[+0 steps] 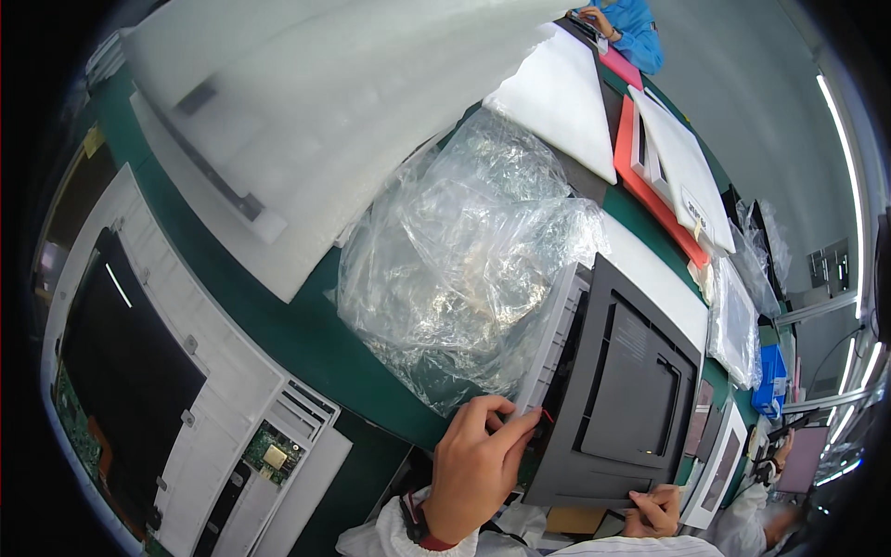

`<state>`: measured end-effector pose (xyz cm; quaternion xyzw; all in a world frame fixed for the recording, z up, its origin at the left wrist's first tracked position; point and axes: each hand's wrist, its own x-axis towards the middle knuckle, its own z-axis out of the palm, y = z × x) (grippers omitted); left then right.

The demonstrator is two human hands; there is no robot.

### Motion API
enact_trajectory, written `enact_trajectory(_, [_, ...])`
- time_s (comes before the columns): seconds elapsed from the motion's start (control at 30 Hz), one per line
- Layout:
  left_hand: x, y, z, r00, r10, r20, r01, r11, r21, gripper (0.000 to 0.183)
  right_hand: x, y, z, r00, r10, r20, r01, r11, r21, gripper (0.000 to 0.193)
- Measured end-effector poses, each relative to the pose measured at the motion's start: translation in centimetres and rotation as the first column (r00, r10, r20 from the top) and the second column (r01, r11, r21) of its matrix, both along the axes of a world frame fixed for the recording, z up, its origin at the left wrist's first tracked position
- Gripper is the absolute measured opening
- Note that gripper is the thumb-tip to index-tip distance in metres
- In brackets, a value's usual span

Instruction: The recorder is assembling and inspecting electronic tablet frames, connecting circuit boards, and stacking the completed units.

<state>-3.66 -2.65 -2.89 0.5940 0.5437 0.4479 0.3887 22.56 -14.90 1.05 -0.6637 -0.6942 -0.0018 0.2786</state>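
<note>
A dark grey plastic panel (640, 371) with a raised rectangular middle stands tilted in front of me. Along its left side runs a white ribbed frame (555, 348), with a dark gap between the two. At that gap my left hand (473, 469) has its thumb and index finger pinched together, and a short thin red wire (548, 416) shows at their tips. My right hand (655, 511) grips the panel's lower edge between thumb and bent fingers. What lies inside the gap is mostly hidden.
Crumpled clear plastic film (455, 251) lies beyond the panel on the green table (297, 343). A white housing (237, 381) with a black sheet and circuit boards sits at left. White foam (325, 102) rises behind. A blue bin (770, 376) and co-workers (636, 37) appear farther off.
</note>
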Motion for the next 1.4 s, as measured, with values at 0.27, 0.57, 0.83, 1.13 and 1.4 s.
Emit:
enact_trajectory(0.27, [-0.5,-0.2,0.1,1.0,-0.022,-0.008,0.022,1.0,0.011,0.026,-0.8,-0.1,-1.3,0.998,-0.04,-0.05,0.038,0.999,-0.029,0.046])
enact_trajectory(0.57, [-1.1,-0.3,0.9,0.954,-0.07,0.291,0.132,0.971,-0.2,0.029,-2.2,0.2,-1.2,0.992,-0.048,-0.114,0.049,0.999,0.001,0.039])
enact_trajectory(0.83, [-0.6,-0.9,-0.6,0.984,-0.078,0.158,0.101,0.984,-0.146,0.037,0.2,0.7,-1.7,0.935,0.206,-0.288,-0.236,0.969,-0.07,0.033])
enact_trajectory(1.13, [0.2,-2.0,0.5,0.99,-0.099,-0.104,0.091,0.992,-0.086,0.039,1.2,0.8,-2.6,0.888,0.373,-0.267,-0.372,0.926,0.058,0.021])
enact_trajectory(1.4, [1.0,-2.5,0.5,0.96,-0.061,-0.273,0.055,0.998,-0.029,0.04,1.1,1.1,-2.9,0.851,0.398,-0.342,-0.401,0.914,0.066,0.013])
